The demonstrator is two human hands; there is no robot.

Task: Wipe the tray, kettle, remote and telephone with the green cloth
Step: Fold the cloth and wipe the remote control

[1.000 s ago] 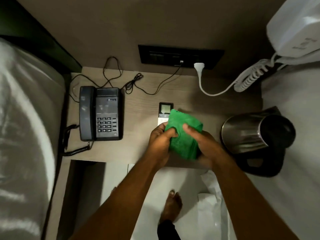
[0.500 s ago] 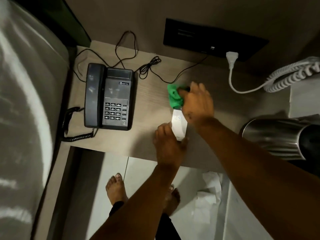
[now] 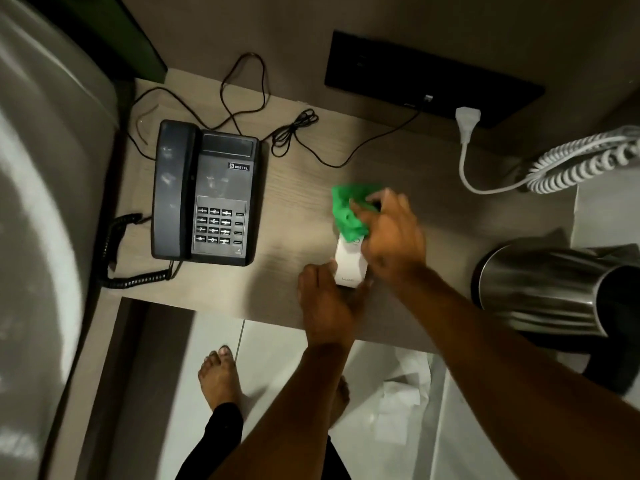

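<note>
A white remote (image 3: 350, 263) lies on the wooden table (image 3: 298, 216) near its front edge. My left hand (image 3: 327, 303) pins the remote's near end. My right hand (image 3: 393, 233) presses a bunched green cloth (image 3: 348, 213) onto the remote's far end, hiding that part. The dark telephone (image 3: 207, 195) sits at the left of the table, handset in its cradle. A steel kettle (image 3: 543, 289) stands at the right on a black base. No tray is in view.
Thin black cables (image 3: 294, 133) loop behind the telephone to a black wall socket panel (image 3: 433, 77). A white plug with a coiled cord (image 3: 581, 164) hangs at the right. A bed (image 3: 41, 237) borders the left. My bare foot (image 3: 220, 379) and white paper (image 3: 405, 393) are on the floor.
A second ago both hands held the folded cloth above the remote. Since then my left hand dropped to the remote's near end and my right hand rubs the cloth over it, now slightly nearer.
</note>
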